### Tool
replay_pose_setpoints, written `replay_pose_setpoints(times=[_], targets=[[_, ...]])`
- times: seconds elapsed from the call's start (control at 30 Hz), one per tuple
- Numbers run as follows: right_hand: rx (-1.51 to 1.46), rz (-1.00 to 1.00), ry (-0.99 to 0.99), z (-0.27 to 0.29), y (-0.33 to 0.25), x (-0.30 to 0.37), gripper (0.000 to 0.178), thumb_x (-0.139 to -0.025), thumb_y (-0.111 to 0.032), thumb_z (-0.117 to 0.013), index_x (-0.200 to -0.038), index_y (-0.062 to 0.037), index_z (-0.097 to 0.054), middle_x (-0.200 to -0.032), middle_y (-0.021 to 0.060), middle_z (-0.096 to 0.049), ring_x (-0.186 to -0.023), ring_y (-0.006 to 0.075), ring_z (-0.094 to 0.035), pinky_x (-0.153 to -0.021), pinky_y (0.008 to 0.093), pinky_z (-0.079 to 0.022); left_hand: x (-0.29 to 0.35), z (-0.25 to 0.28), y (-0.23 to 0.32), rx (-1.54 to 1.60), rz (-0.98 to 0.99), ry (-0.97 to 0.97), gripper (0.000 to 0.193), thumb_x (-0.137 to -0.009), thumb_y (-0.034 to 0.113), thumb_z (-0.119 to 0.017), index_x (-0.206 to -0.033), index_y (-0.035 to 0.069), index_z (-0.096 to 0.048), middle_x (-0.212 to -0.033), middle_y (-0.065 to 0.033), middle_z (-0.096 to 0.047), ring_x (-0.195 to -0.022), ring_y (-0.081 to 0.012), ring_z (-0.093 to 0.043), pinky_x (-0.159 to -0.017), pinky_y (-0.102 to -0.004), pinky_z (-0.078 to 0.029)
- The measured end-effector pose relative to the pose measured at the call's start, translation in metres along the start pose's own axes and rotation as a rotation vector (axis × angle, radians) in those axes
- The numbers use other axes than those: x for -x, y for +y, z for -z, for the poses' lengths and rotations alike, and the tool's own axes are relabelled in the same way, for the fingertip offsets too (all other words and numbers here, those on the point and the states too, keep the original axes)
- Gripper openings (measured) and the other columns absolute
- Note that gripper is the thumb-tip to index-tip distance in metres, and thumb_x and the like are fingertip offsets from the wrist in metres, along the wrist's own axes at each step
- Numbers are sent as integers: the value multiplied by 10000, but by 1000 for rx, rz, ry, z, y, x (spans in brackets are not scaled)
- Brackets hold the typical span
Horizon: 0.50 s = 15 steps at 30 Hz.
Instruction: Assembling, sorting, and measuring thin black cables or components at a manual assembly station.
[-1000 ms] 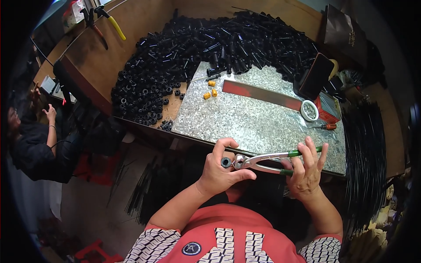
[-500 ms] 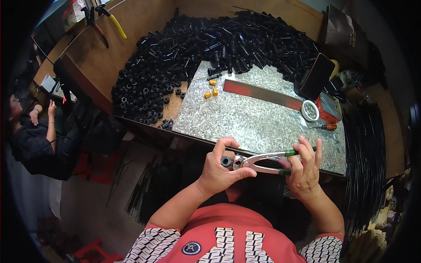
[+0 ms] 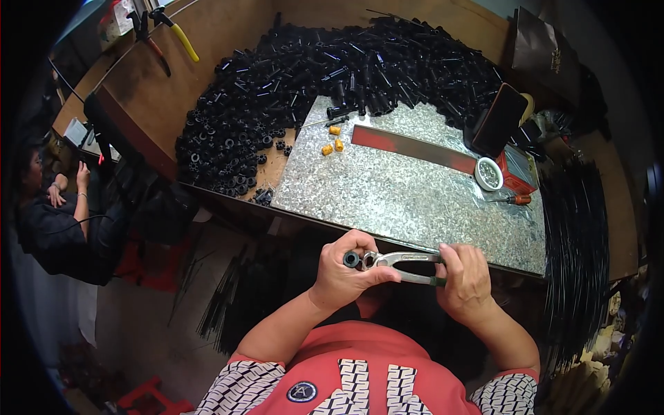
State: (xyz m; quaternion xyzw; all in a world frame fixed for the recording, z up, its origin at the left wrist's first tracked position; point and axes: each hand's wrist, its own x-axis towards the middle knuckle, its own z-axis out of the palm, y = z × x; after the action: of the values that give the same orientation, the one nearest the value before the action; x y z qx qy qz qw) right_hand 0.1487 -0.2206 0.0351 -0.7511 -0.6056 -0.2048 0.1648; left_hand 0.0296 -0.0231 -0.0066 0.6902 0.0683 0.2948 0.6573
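In front of the table's near edge, my left hand [image 3: 337, 278] is closed around a black tubular part [image 3: 351, 259], whose round hollow end points up at me. My right hand [image 3: 465, 283] wraps the green handles of a pair of metal end-cutting pincers [image 3: 404, 258]. The pincers lie level, with their jaws right beside the black part. My left thumb rests along the pincers near their pivot. Whether the jaws bite on anything cannot be made out.
A speckled metal sheet [image 3: 360, 187] covers the tabletop. Behind it rises a heap of black tubular parts [image 3: 387, 62]. On the sheet are a flat metal bar [image 3: 422, 149], several yellow pieces [image 3: 338, 145], a white bowl [image 3: 489, 174] and an orange-handled screwdriver [image 3: 519, 200]. A person [image 3: 59, 207] sits at left.
My right fingers, spread before, have closed round the handles, bringing them closer together. The pincers and black part have shifted slightly left. The person at left has moved their head.
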Motion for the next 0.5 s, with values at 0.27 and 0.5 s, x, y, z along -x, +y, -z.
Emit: replay_pose_setpoints(times=[0.27, 0.5], targets=[[-20, -91, -56, -8, -8, 0, 412, -773, -23, -612, -1139, 15, -429, -770, 120, -453, -659, 282, -468, -591, 394, -360, 1, 1, -5, -36, -56, 0, 441, -595, 254, -912, -775, 69, -554, -624, 35, -524, -560, -25, -474, -500, -190, -403], [13, -104, -75, -16, 2, 1, 265, -847, -249, -643, -890, -34, -495, -689, 93, -455, -583, 265, -475, -539, 378, -376, 3, -2, -7, 0, -22, 13, 441, -579, 216, -919, -825, 57, -590, -632, 52, -524, -587, -5, -452, -527, -166, -377]])
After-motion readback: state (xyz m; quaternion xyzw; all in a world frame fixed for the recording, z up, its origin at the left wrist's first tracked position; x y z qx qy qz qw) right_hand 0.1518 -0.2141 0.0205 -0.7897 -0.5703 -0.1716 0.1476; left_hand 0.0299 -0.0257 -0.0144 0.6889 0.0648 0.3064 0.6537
